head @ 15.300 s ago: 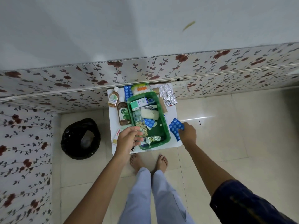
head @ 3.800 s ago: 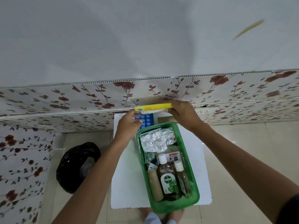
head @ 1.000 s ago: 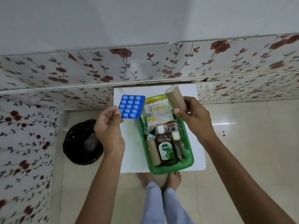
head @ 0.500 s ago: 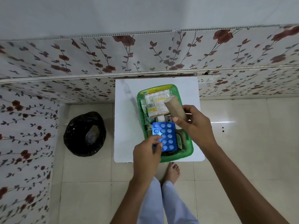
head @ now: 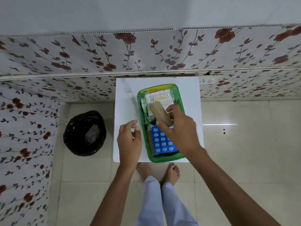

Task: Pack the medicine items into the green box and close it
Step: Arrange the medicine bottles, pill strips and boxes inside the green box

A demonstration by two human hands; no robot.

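The green box [head: 140,110] stands on a small white table [head: 125,101], filled with medicine items. A blue blister pack [head: 161,141] lies flat on top of the near half of the box. A pack of cotton buds [head: 158,97] with a yellow edge fills the far half. My right hand [head: 179,129] is over the middle of the box, gripping a tan bandage roll [head: 160,114] that points up and to the left. My left hand [head: 129,139] hovers over the table just left of the box, fingers apart and holding nothing. No lid is visible.
A black bin with a dark liner [head: 85,133] sits on the tiled floor left of the table. A floral-patterned wall panel [head: 146,53] runs behind the table and along the left side. My bare feet [head: 158,170] stand at the table's near edge.
My left hand has let go of the blue blister pack, which now lies in the box, and has drawn back to the left. My right hand has lowered the bandage roll over the box.
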